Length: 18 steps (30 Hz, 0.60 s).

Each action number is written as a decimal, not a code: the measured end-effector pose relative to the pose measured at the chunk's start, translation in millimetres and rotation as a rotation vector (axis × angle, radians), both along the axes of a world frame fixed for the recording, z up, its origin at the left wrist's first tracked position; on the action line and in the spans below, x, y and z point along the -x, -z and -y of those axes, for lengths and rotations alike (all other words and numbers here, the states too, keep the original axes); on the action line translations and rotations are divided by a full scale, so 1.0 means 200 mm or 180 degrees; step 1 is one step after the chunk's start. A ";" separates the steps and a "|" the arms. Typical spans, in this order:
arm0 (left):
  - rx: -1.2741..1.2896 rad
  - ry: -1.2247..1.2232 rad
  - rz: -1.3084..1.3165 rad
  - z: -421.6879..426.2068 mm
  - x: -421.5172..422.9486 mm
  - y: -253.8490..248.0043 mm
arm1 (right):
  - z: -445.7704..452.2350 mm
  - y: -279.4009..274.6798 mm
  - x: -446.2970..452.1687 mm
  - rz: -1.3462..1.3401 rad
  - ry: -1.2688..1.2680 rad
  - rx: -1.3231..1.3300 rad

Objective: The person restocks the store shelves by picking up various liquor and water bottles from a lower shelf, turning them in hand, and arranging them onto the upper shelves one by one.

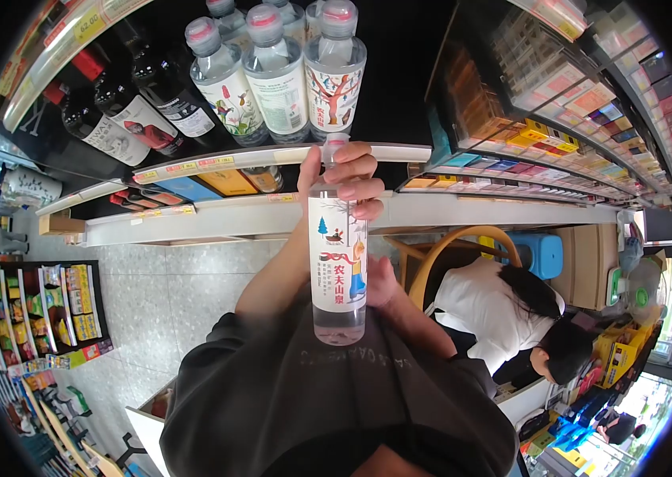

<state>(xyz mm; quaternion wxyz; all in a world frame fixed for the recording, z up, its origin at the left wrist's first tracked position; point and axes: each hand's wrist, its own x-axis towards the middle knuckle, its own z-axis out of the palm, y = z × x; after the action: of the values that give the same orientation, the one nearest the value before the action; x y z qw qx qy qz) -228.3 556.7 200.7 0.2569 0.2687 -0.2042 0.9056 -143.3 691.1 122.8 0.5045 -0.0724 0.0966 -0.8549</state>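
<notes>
In the head view, my left hand (352, 181) is closed around the neck of a clear plastic water bottle (339, 262). The bottle stands upright close to my chest, its white label with coloured drawings and red Chinese characters facing me. My left thumb lies on one side of the neck and the fingers wrap over the other. Lower down, my right hand (383, 285) is beside and partly behind the bottle. Its fingers are mostly hidden, and I cannot tell whether it touches the bottle. Just beyond, several similar water bottles (276, 87) with pink caps stand on the shelf.
Dark wine bottles (117, 119) lean left of the water bottles, above a shelf edge with price tags (201, 165). Stacked small boxes (542, 139) fill racks at right. A person in a white top (487, 306) sits by a wooden chair (463, 238). Snack shelves (42, 306) stand left.
</notes>
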 end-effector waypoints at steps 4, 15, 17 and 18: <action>0.0129 -0.0326 -0.0584 0.03 0.03 0.00 | 0.06 -0.21 0.04 -0.0714 -0.0226 0.0171; 0.2889 -0.1690 -0.0180 0.16 -0.08 -0.08 | 0.00 -0.20 0.03 -0.1980 0.0671 -0.1228; 0.3238 -0.1803 0.0015 0.16 -0.07 -0.07 | 0.00 -0.21 0.02 -0.2054 0.0714 -0.1370; 0.3230 -0.1810 0.0016 0.16 -0.07 -0.06 | -0.01 -0.21 0.03 -0.2061 0.0708 -0.1374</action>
<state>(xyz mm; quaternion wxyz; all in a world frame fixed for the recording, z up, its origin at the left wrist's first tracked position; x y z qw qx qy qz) -215.2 525.3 212.8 0.0997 0.1541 0.3349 0.9242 -149.3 692.6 164.5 0.3561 -0.2194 0.4350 -0.7974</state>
